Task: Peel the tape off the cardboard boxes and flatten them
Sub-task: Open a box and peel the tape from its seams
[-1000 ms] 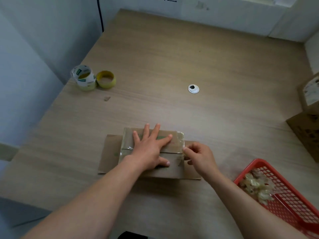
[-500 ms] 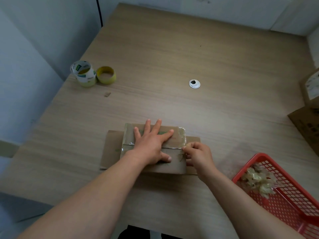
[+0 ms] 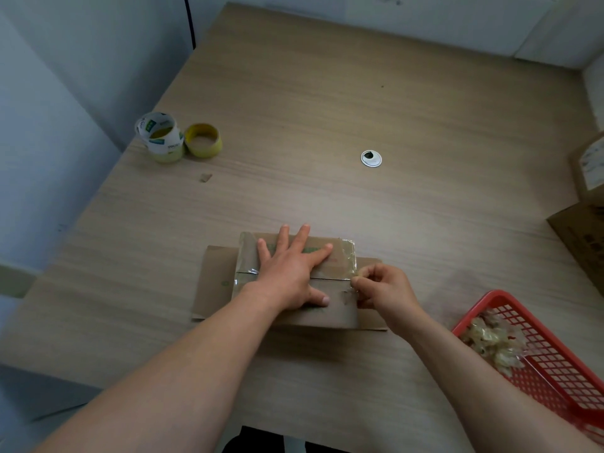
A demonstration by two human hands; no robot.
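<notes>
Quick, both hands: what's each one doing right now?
Left hand: open, fingers spread flat, pressing down on the cardboard box.
Right hand: closed, pinching the tape at the box's right edge.

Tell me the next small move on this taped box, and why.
Probably pull the clear tape strip leftward along the seam. The right hand pinches its lifted end at the right edge of the flattened brown cardboard box, the left hand presses the box flat, and shiny tape covers the rest of the seam.
</notes>
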